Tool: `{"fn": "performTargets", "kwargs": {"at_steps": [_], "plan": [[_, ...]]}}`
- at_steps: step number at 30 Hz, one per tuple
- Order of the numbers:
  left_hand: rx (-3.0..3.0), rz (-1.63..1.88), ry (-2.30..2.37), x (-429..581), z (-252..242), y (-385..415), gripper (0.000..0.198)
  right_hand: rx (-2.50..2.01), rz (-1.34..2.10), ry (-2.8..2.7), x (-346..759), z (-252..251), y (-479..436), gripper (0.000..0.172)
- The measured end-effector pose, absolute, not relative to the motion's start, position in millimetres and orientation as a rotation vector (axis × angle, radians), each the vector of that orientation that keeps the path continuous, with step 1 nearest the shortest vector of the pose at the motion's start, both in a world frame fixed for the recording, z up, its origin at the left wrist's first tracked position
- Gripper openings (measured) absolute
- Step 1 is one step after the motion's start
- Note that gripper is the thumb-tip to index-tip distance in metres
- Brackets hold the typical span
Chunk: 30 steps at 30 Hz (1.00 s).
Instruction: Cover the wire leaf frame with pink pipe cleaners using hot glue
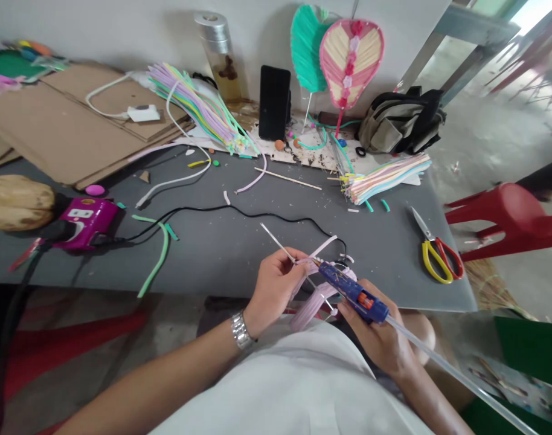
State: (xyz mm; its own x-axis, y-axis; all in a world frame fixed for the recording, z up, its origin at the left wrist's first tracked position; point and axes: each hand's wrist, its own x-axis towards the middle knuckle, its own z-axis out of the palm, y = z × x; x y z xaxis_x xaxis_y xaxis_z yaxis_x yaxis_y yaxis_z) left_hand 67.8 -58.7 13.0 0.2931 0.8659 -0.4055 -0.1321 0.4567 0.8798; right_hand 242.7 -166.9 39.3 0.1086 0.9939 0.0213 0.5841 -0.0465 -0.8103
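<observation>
Left hand [276, 285], wearing a metal watch [241, 330] at the wrist, pinches a thin rod [276, 240] and part of a lilac piece [308, 309] between thumb and fingertips. The lilac piece lies between the two hands, at the near edge of a grey bench [240, 248], close to the person's white shirt [276, 380]. Right hand [378, 338] is wrapped around a blue glue gun [346, 285], its nozzle aimed at the left fingertips; whether it touches the lilac piece, I cannot tell. A long clear glue stick [443, 355] runs from the gun's back toward the lower right.

A black cord [276, 214] crosses the bench from a purple socket block [83, 223] on the left. Scissors [432, 249] with one yellow and one red handle lie at the right. Behind, a pastel bundle of pipe cleaners [201, 112] rests on cardboard [44, 127], beside a bottle [224, 63], an upright phone [275, 103], a teal fan [307, 51], a pink-and-cream fan [369, 45] and a bag [396, 124]. Beyond the bench's right end stands a red stool [511, 208].
</observation>
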Motion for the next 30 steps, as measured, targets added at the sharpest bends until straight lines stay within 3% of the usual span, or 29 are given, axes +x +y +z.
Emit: {"fn": "performTargets", "kwargs": {"at_steps": [30], "plan": [[0.879,0.787,1.065,69.8,14.4,-60.1,0.024,-1.722,0.732,-1.589,243.5,40.5,-171.6,0.017]]}}
